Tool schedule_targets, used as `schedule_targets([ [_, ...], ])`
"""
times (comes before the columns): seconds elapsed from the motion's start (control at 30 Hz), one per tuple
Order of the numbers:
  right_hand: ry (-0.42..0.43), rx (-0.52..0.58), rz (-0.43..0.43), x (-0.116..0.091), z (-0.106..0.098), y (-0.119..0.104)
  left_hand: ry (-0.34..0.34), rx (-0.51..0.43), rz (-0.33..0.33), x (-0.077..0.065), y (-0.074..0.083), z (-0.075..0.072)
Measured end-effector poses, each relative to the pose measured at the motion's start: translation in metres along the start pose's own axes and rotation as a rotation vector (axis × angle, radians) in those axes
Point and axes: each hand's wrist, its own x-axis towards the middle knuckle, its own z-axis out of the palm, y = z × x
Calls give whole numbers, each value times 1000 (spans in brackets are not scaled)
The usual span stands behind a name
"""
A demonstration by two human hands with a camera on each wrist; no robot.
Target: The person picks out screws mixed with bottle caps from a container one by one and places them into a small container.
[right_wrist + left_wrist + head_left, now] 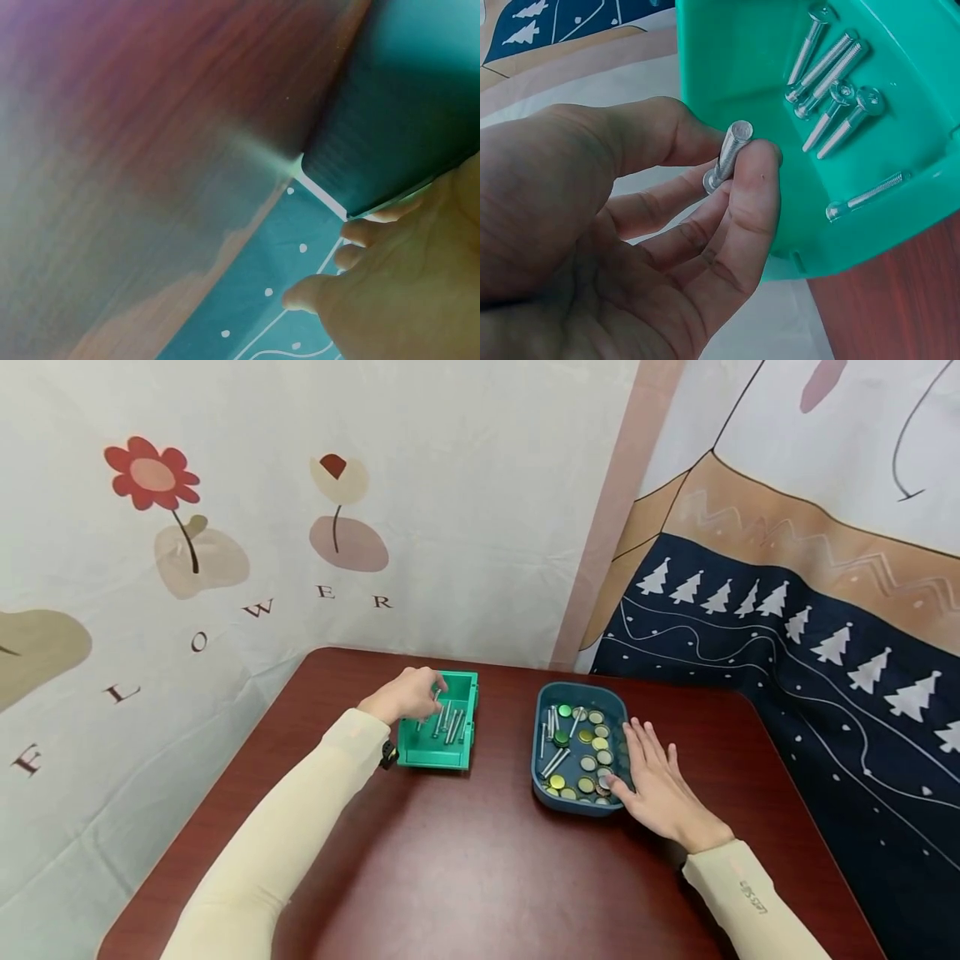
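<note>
1. Left wrist view: the left hand has its fingers pinched narrow on a metal bolt, which is held tilted beside more bolts lying in the green bin.
2. Head view: that hand hangs over the green bin's left side, on the tabletop.
3. Head view: the right hand, fingers straight and thumb spread wide, rests along the right rim of the blue bin.
4. Inside the blue bin, loose bolts lie mostly left of bottle caps.
</note>
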Motion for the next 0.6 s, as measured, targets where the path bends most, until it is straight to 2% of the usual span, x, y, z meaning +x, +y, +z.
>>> schedule_targets([
  [0.6, -15, -1, 20, 2, 1, -1, -18, 6, -10, 18, -4, 3],
])
